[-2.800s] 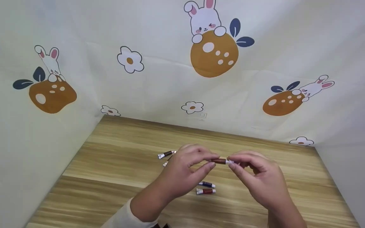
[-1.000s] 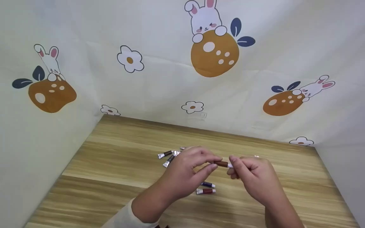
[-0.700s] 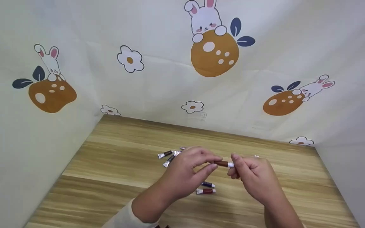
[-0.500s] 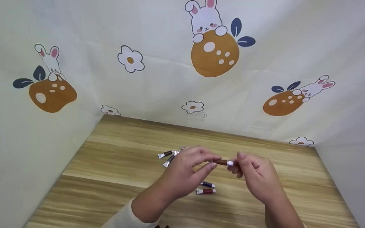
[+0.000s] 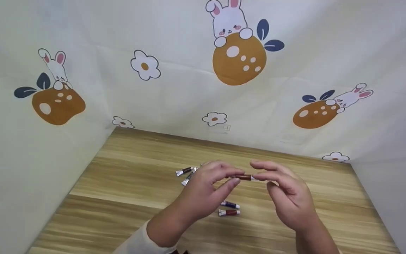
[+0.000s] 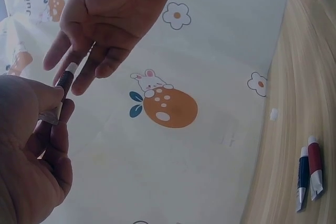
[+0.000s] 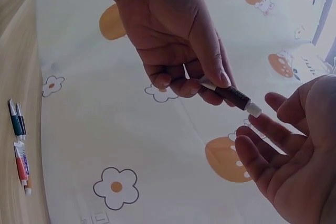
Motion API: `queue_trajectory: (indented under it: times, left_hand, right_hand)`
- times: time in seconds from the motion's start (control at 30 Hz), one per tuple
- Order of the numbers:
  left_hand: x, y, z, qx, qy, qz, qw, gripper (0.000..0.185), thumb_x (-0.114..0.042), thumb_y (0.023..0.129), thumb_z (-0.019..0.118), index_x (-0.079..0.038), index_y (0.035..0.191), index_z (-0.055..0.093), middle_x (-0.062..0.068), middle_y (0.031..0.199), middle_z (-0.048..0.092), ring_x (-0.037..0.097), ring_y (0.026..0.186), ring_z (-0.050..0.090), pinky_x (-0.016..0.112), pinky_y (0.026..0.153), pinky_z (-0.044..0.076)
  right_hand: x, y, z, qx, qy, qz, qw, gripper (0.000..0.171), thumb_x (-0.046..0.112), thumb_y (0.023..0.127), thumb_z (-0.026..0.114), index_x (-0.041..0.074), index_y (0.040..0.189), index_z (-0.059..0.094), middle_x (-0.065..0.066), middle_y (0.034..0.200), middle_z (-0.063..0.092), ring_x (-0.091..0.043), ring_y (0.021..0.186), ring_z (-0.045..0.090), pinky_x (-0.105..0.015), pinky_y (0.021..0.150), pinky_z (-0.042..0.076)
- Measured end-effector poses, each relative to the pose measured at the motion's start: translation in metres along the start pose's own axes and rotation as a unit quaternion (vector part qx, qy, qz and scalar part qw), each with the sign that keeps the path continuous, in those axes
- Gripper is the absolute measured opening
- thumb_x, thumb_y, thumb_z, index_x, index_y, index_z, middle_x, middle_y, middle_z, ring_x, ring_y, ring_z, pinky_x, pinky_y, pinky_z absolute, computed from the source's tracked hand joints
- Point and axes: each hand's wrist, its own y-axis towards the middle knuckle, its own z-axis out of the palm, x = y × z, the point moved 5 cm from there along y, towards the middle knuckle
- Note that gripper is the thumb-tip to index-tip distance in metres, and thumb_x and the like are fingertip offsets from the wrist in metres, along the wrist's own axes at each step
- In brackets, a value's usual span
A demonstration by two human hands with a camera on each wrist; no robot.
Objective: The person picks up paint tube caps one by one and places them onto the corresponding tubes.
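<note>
A small brown paint tube (image 5: 244, 177) with a white cap (image 7: 253, 109) is held level above the table. My left hand (image 5: 203, 190) pinches its flat end between thumb and fingers. In the right wrist view the cap points away from the left hand (image 7: 173, 35). My right hand (image 5: 289, 195) is at the cap end with fingers spread and thumb apart, a fingertip right beside the cap. On the table below lie a blue paint tube (image 5: 230, 204) and a red paint tube (image 5: 229, 212), side by side.
Left of the left hand lie a dark paint tube (image 5: 184, 171) and another tube (image 5: 188, 178) partly hidden by the hand. A small white piece (image 6: 273, 114) lies on the wooden table (image 5: 118, 218). Printed cloth walls (image 5: 174, 98) enclose the table's back and sides.
My right hand has let go of the cap: its curled fingers and thumb have opened out and risen slightly. The left hand keeps its pinch, with the tube lifted a little.
</note>
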Motion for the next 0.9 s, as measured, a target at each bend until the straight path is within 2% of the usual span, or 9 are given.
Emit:
queue_trajectory:
  times: [0.1,0.2,0.4,0.6,0.73,0.9]
  left_hand:
    - [0.0013,-0.0002,-0.0002,-0.005,0.001,-0.006,1.0,0.021,-0.032,0.104,0.072,-0.028,0.123,0.08,-0.012,0.115,0.077,0.008,0.112,0.068,0.036,0.1,0.055]
    - [0.0027,-0.0004,-0.0007,-0.009,-0.002,-0.016,0.9998,0.021,-0.033,0.104,0.072,-0.03,0.123,0.08,-0.014,0.115,0.076,0.007,0.112,0.068,0.036,0.1,0.055]
    - [0.0032,-0.0008,-0.0018,-0.01,-0.017,-0.031,0.9993,0.023,-0.033,0.104,0.071,-0.031,0.125,0.079,-0.014,0.117,0.076,0.007,0.114,0.067,0.036,0.101,0.055]
    - [0.0038,0.0003,-0.0018,-0.016,-0.012,-0.024,0.9995,0.023,-0.034,0.104,0.071,-0.03,0.125,0.079,-0.014,0.116,0.076,0.007,0.114,0.068,0.035,0.1,0.056]
    - [0.0032,0.0002,-0.0021,-0.021,-0.013,-0.022,0.9995,0.023,-0.033,0.104,0.072,-0.03,0.125,0.079,-0.014,0.115,0.076,0.007,0.114,0.069,0.035,0.1,0.056]
    - [0.0026,-0.0006,-0.002,-0.014,-0.012,-0.036,0.9992,0.023,-0.034,0.103,0.072,-0.032,0.125,0.079,-0.017,0.116,0.075,0.006,0.115,0.067,0.037,0.101,0.055]
  right_hand:
    - [0.0011,-0.0008,-0.0004,-0.006,-0.009,-0.03,0.999,0.056,-0.031,0.086,0.045,0.005,0.108,0.081,-0.01,0.128,0.077,-0.012,0.127,0.07,-0.018,0.097,0.054]
    - [0.0008,-0.0006,-0.0002,-0.007,-0.022,-0.033,0.999,0.057,-0.031,0.088,0.046,0.007,0.108,0.082,-0.01,0.124,0.078,-0.011,0.124,0.071,-0.017,0.097,0.055]
    - [-0.0003,0.0009,0.0002,0.008,-0.056,0.008,0.998,0.047,-0.024,0.091,0.059,0.013,0.11,0.082,-0.005,0.118,0.079,-0.008,0.118,0.072,-0.017,0.098,0.056]
    - [-0.0002,0.0019,0.0011,0.011,-0.082,0.024,0.996,0.042,-0.016,0.091,0.07,0.017,0.113,0.083,-0.003,0.115,0.079,-0.009,0.114,0.073,-0.017,0.1,0.055]
    - [-0.0008,0.0019,0.0022,0.007,-0.084,0.035,0.996,0.04,-0.013,0.089,0.075,0.018,0.114,0.082,-0.001,0.112,0.079,-0.008,0.105,0.073,-0.016,0.092,0.055]
    - [-0.0034,0.0012,0.0037,0.0,-0.092,0.039,0.995,0.039,-0.011,0.086,0.081,0.017,0.113,0.082,-0.001,0.107,0.079,-0.009,0.093,0.071,-0.018,0.086,0.056]
